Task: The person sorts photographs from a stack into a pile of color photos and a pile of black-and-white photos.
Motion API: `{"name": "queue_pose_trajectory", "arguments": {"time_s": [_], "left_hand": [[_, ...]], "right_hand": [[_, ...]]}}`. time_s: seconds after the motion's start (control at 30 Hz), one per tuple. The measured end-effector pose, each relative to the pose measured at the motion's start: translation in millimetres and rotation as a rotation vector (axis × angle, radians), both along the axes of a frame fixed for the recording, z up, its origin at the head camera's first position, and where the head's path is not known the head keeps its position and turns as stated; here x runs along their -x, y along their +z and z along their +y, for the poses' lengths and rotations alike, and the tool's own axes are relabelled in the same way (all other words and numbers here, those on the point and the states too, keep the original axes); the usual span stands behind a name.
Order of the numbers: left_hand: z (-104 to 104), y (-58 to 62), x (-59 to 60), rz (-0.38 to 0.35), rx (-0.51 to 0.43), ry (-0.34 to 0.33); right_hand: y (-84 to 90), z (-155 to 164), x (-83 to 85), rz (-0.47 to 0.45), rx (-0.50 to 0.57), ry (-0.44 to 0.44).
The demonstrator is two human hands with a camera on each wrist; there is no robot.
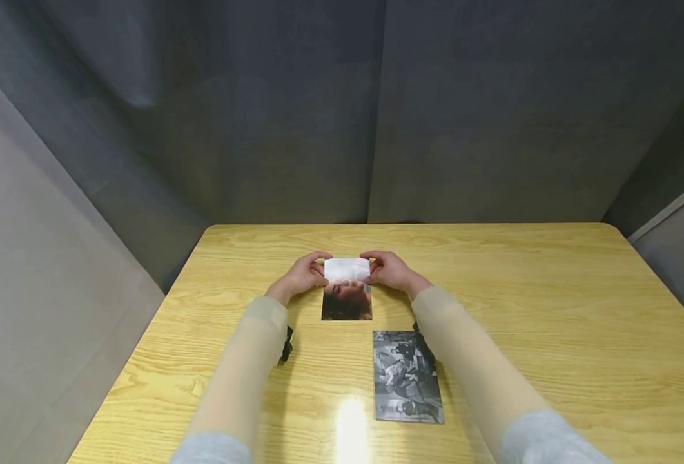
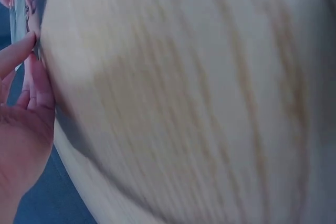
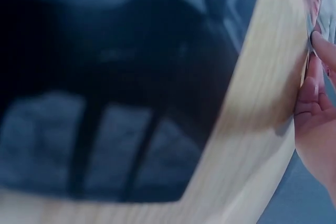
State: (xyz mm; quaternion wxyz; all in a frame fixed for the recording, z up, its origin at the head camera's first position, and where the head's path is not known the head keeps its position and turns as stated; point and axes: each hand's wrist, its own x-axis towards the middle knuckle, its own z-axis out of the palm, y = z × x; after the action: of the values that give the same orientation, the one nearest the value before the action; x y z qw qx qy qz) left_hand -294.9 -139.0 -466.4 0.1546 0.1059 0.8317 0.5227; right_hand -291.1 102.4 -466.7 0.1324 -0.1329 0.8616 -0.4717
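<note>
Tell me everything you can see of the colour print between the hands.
The colour print is a thin, paper-like sheet picturing a person in dark, brownish tones. Its far part is white: folded back or glare, I can't tell. The left hand and right hand pinch its two sides at that white part. It is over the table, beyond the grey print and left of it.

Colour picture [image 1: 347,304]: no text or number could be read on it.
Black-and-white picture [image 1: 402,377]: no legible lettering showed.
Desk [image 1: 550,322]: no label, brand or sign could be read.
</note>
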Motion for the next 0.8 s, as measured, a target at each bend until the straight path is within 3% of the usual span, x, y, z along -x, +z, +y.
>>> {"name": "queue_pose_trajectory", "arguments": {"time_s": [0.4,0.7,0.8], "left_hand": [[-1,-5.5,1.1,0.041,0.113,-0.030],[-14,-2.7,2.3,0.009,0.037,0.007],[-16,1.2,-2.7,0.008,0.022,0.006]], "right_hand": [[-2.0,-2,-3.8,-0.012,-0.047,-0.025],[8.3,14,-5.8,0.025,-0.004,0.014],[12.0,29,-10.4,0.039,0.019,0.041]]}}
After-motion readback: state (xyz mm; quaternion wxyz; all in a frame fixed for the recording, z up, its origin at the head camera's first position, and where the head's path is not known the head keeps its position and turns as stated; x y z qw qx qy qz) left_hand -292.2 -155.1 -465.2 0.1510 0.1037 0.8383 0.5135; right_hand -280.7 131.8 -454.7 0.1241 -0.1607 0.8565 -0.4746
